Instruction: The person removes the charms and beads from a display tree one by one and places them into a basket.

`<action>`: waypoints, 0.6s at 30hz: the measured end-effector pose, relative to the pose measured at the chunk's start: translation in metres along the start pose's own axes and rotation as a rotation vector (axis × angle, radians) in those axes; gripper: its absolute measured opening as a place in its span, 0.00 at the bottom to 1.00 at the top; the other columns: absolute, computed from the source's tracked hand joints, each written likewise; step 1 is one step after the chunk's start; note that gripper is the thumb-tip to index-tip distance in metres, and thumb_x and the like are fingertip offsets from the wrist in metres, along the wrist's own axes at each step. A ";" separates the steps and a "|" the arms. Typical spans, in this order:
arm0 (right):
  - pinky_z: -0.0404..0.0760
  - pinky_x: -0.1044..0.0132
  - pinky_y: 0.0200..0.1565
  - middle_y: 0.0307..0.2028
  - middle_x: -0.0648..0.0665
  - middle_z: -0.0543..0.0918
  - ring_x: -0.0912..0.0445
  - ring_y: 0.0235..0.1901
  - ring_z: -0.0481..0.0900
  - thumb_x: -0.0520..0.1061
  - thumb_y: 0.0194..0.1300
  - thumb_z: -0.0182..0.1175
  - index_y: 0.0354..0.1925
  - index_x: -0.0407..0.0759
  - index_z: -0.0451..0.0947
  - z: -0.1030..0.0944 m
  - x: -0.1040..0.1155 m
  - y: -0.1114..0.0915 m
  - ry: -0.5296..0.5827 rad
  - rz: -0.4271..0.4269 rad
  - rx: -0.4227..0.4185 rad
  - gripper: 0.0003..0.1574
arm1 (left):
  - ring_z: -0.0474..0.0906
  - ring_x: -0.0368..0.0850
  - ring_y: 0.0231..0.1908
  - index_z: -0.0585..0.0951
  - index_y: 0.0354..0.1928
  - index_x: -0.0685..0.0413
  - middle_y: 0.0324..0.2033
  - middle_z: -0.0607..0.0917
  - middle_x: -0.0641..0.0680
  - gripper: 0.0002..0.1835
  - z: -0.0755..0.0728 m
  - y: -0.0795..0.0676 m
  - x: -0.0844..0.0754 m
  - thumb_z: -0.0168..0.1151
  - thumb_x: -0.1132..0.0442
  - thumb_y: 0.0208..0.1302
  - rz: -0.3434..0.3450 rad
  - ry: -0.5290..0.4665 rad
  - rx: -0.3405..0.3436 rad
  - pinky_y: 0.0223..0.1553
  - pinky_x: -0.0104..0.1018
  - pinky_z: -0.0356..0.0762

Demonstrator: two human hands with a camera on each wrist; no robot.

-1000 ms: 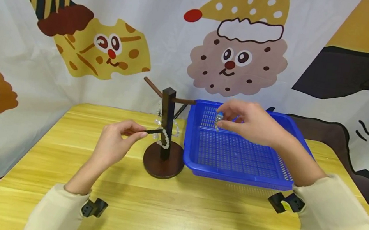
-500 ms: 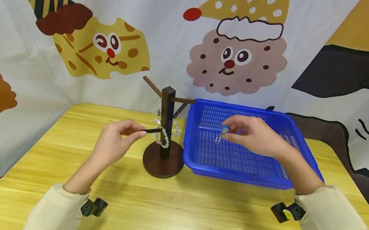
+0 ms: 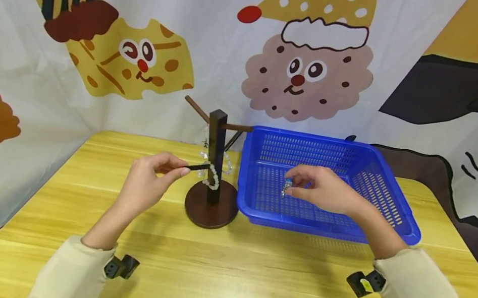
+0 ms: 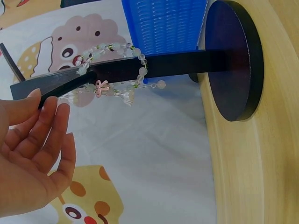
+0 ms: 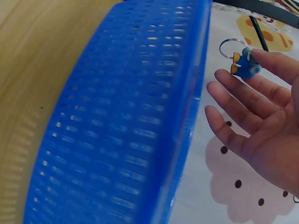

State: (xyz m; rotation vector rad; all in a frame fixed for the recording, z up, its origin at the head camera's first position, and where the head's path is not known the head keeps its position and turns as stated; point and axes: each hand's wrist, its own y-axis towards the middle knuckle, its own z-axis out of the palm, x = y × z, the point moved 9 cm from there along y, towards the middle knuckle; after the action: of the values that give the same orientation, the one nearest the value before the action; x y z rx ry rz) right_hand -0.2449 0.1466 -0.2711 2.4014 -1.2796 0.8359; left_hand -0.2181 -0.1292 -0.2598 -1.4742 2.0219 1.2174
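Note:
My left hand [image 3: 149,180] pinches the end of a dark peg [image 4: 67,87] that sticks out from the wooden jewelry stand [image 3: 210,211]. A bracelet of pale beads [image 4: 142,71], with a pink flower charm [image 4: 102,87], loops around that peg against the post. More clear beads [image 3: 228,164] hang behind the post on the stand. Over the blue basket, my right hand [image 3: 329,191] holds a small keychain between thumb and fingertips. The keychain [image 5: 246,65] is a blue figure with orange feet and a metal ring [image 5: 226,48], which dangles free.
The blue plastic basket [image 3: 301,225] with perforated walls stands right beside the stand, on a yellow wood-grain table [image 3: 221,274]. Two other pegs reach toward the back, one of them a brown peg [image 3: 237,127] ending at the basket's rim. A cartoon-printed cloth [image 3: 214,64] hangs behind.
My right hand has moved down, lowering the keychain from near the basket's back rim to in front of its mesh. The left hand keeps its grip on the peg, and the stand has not moved.

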 end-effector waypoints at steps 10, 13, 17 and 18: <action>0.77 0.61 0.38 0.34 0.49 0.80 0.57 0.34 0.77 0.40 0.62 0.60 0.48 0.37 0.76 0.022 -0.008 0.005 0.002 -0.015 0.036 0.15 | 0.82 0.51 0.31 0.83 0.32 0.62 0.30 0.86 0.57 0.03 0.000 0.000 0.000 0.66 0.69 0.57 0.001 -0.007 0.000 0.35 0.45 0.78; 0.77 0.61 0.39 0.35 0.49 0.82 0.57 0.36 0.78 0.40 0.63 0.60 0.48 0.37 0.76 0.022 -0.008 0.005 0.004 -0.023 0.035 0.15 | 0.82 0.51 0.31 0.83 0.33 0.62 0.30 0.86 0.57 0.03 0.000 0.000 -0.001 0.65 0.68 0.57 0.000 -0.008 0.002 0.36 0.45 0.78; 0.78 0.60 0.41 0.37 0.47 0.83 0.55 0.37 0.80 0.39 0.64 0.59 0.49 0.36 0.75 0.019 -0.006 0.006 0.008 -0.025 0.038 0.15 | 0.82 0.51 0.32 0.83 0.33 0.62 0.30 0.86 0.57 0.03 0.000 0.000 0.000 0.65 0.68 0.57 -0.005 -0.006 0.005 0.36 0.45 0.78; 0.78 0.60 0.41 0.37 0.47 0.83 0.55 0.37 0.80 0.39 0.64 0.58 0.49 0.36 0.75 0.018 -0.006 0.007 0.005 -0.021 0.037 0.15 | 0.82 0.51 0.32 0.83 0.33 0.62 0.30 0.86 0.57 0.03 0.000 0.000 0.000 0.65 0.68 0.57 -0.006 -0.006 0.006 0.36 0.45 0.78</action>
State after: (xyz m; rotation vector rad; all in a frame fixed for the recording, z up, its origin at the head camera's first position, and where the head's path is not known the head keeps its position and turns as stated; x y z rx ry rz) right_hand -0.2463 0.1375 -0.2889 2.4353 -1.2450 0.8663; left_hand -0.2182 -0.1290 -0.2598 -1.4708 2.0149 1.2104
